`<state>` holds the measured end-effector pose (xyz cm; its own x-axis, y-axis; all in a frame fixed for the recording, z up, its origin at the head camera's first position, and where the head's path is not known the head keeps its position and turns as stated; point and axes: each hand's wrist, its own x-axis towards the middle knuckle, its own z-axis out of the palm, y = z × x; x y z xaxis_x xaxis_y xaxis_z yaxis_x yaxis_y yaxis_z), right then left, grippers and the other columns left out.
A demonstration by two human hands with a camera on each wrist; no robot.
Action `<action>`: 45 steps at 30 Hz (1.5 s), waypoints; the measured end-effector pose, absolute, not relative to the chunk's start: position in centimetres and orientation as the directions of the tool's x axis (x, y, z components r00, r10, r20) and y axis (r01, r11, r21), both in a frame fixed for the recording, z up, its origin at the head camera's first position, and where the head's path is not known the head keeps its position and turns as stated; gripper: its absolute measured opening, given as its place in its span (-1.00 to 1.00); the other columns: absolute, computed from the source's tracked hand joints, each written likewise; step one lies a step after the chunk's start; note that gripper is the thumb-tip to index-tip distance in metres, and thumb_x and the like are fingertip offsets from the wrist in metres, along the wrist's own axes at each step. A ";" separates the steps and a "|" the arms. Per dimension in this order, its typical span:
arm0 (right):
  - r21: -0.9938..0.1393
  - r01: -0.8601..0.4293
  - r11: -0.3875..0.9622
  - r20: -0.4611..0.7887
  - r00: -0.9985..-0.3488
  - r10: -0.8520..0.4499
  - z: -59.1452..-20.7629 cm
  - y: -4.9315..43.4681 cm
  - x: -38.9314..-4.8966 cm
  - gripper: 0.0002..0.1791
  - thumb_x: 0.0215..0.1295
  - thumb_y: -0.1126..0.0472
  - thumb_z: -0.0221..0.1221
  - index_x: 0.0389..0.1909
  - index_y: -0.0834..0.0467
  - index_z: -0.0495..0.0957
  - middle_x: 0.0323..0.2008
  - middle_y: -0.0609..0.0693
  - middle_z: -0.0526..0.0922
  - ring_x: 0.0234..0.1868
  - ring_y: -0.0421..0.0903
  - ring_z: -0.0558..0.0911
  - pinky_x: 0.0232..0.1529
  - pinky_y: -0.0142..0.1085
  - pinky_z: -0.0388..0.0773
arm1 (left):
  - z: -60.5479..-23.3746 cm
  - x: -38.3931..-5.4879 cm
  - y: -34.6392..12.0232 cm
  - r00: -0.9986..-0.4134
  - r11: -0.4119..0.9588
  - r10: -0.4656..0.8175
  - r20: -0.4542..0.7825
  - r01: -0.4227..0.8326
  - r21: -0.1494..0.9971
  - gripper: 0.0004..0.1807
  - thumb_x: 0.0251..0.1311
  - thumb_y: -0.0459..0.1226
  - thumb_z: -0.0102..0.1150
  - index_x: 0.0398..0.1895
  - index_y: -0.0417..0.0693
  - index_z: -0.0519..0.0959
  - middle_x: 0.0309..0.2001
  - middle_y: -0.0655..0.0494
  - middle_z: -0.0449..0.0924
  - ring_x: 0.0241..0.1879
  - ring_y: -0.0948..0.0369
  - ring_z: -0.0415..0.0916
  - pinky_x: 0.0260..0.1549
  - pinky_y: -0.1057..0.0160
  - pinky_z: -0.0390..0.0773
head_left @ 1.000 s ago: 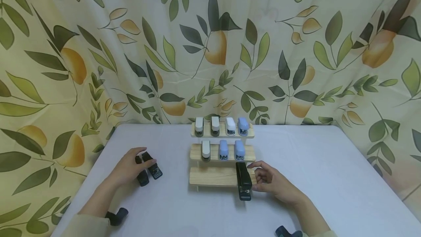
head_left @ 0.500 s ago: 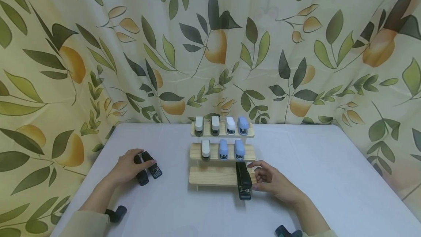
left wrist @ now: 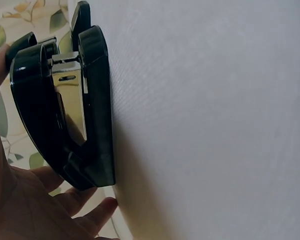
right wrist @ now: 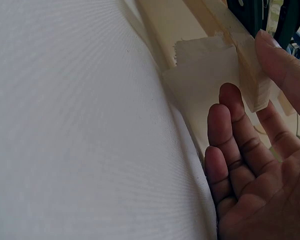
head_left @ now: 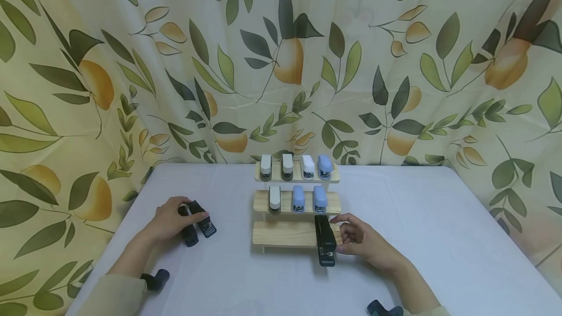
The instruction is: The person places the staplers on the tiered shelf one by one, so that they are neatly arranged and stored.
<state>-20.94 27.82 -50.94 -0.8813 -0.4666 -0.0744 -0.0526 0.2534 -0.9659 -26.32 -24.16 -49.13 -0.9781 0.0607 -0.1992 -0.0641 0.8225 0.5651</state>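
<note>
Two black staplers stand side by side on the table at left. My left hand (head_left: 170, 219) is around the nearer black stapler (left wrist: 32, 107), with the thumb reaching across to the farther one (head_left: 205, 226) and the fingers at the nearer one's end. On the bottom tier of a wooden stand (head_left: 285, 235), a longer black stapler (head_left: 325, 240) overhangs the front at the right end. My right hand (head_left: 362, 244) is beside it, thumb against the shelf edge (right wrist: 255, 90) near the stapler's base. Its other fingers are loosely bent below the board, holding nothing.
Several small staplers, white (head_left: 274, 198) and blue (head_left: 320, 199), stand on the stand's middle and top tiers. Black straps (head_left: 157, 279) are on both wrists. A white cloth (head_left: 417, 208) covers the table; a leaf-patterned curtain (head_left: 281, 121) hangs behind.
</note>
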 end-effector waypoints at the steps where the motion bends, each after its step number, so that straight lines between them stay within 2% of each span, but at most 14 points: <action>1: -0.966 -0.051 0.255 -0.076 -0.882 -0.466 -50.9 27.8 -20.9 -0.27 0.22 0.32 0.40 0.36 0.25 0.30 -0.22 0.02 0.51 -0.19 -0.17 0.55 -0.17 -0.35 0.58 | -49.1 -26.4 -24.2 -0.978 0.821 0.060 -0.199 -0.065 0.568 0.12 0.15 0.40 0.25 0.47 -0.29 0.28 0.50 -0.45 0.18 0.41 -0.46 0.10 0.30 -0.51 0.28; 11: -0.961 -0.046 0.271 -0.087 -0.884 -0.460 -50.9 27.8 -20.9 -0.26 0.22 0.28 0.42 0.38 0.23 0.30 -0.21 0.03 0.50 -0.19 -0.17 0.54 -0.17 -0.35 0.58 | -49.1 -26.6 -24.2 -0.977 0.784 0.056 -0.207 -0.086 0.615 0.15 0.08 0.36 0.37 0.45 -0.33 0.25 0.43 -0.45 0.22 0.33 -0.34 0.23 0.21 -0.37 0.44; 18: -0.962 -0.057 0.267 -0.075 -0.883 -0.463 -51.1 27.9 -21.0 -0.25 0.22 0.29 0.42 0.38 0.23 0.30 -0.21 0.04 0.47 -0.19 -0.18 0.54 -0.17 -0.36 0.58 | -48.8 -26.4 -23.7 -0.981 0.759 0.059 -0.187 -0.077 0.646 0.18 0.02 0.32 0.45 0.44 -0.33 0.21 0.38 -0.43 0.25 0.29 -0.27 0.30 0.23 -0.30 0.47; 26: -0.962 -0.052 0.270 -0.081 -0.885 -0.459 -51.1 27.9 -21.1 -0.27 0.23 0.29 0.42 0.38 0.22 0.31 -0.20 0.07 0.49 -0.18 -0.16 0.55 -0.16 -0.35 0.58 | -48.4 -25.7 -23.0 -0.989 0.746 0.057 -0.139 -0.050 0.664 0.21 -0.07 0.32 0.52 0.44 -0.23 0.17 0.37 -0.45 0.33 0.37 -0.34 0.32 0.26 -0.33 0.45; 30: -0.960 -0.057 0.273 -0.079 -0.884 -0.461 -51.0 27.9 -21.0 -0.26 0.23 0.29 0.42 0.38 0.23 0.31 -0.21 0.06 0.48 -0.19 -0.17 0.55 -0.16 -0.36 0.57 | -48.2 -25.4 -22.7 -0.991 0.758 0.057 -0.117 -0.033 0.652 0.22 -0.11 0.35 0.52 0.44 -0.17 0.17 0.34 -0.46 0.35 0.32 -0.32 0.38 0.20 -0.27 0.51; 34: -0.958 -0.060 0.279 -0.080 -0.883 -0.462 -50.9 27.9 -20.9 -0.27 0.24 0.27 0.41 0.38 0.22 0.30 -0.21 0.05 0.48 -0.19 -0.17 0.54 -0.16 -0.37 0.56 | -48.0 -25.0 -22.3 -0.994 0.751 0.055 -0.092 -0.019 0.660 0.25 -0.16 0.34 0.55 0.45 -0.15 0.17 0.31 -0.38 0.38 0.22 -0.21 0.44 0.14 -0.17 0.55; 37: -0.959 -0.060 0.277 -0.079 -0.882 -0.464 -51.0 27.9 -20.9 -0.27 0.24 0.28 0.41 0.38 0.22 0.30 -0.21 0.05 0.48 -0.19 -0.17 0.54 -0.16 -0.37 0.56 | -47.9 -24.9 -22.0 -0.997 0.741 0.062 -0.052 0.011 0.672 0.27 -0.19 0.32 0.59 0.44 -0.18 0.18 0.33 -0.31 0.41 0.23 -0.15 0.43 0.17 -0.17 0.53; 42: -0.959 -0.054 0.277 -0.083 -0.884 -0.460 -51.0 27.9 -21.0 -0.27 0.23 0.28 0.41 0.38 0.23 0.30 -0.21 0.05 0.48 -0.19 -0.16 0.55 -0.17 -0.36 0.56 | -47.8 -24.7 -21.5 -0.997 0.744 0.076 0.015 0.066 0.664 0.28 -0.23 0.28 0.64 0.43 -0.25 0.21 0.37 -0.29 0.40 0.33 -0.20 0.38 0.29 -0.26 0.46; 45: -0.959 -0.049 0.278 -0.087 -0.885 -0.457 -51.1 27.9 -21.0 -0.27 0.23 0.29 0.41 0.37 0.22 0.31 -0.21 0.06 0.49 -0.19 -0.16 0.55 -0.17 -0.35 0.56 | -47.6 -24.5 -21.3 -0.997 0.749 0.076 0.025 0.074 0.658 0.28 -0.25 0.27 0.65 0.43 -0.24 0.21 0.36 -0.29 0.41 0.35 -0.24 0.40 0.26 -0.26 0.50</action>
<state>-21.01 27.88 -51.06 -0.8851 -0.4573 -0.0872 -0.0492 0.2782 -0.9593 -24.50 -21.26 -47.57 -0.9968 0.0765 0.0250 0.0740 0.7490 0.6584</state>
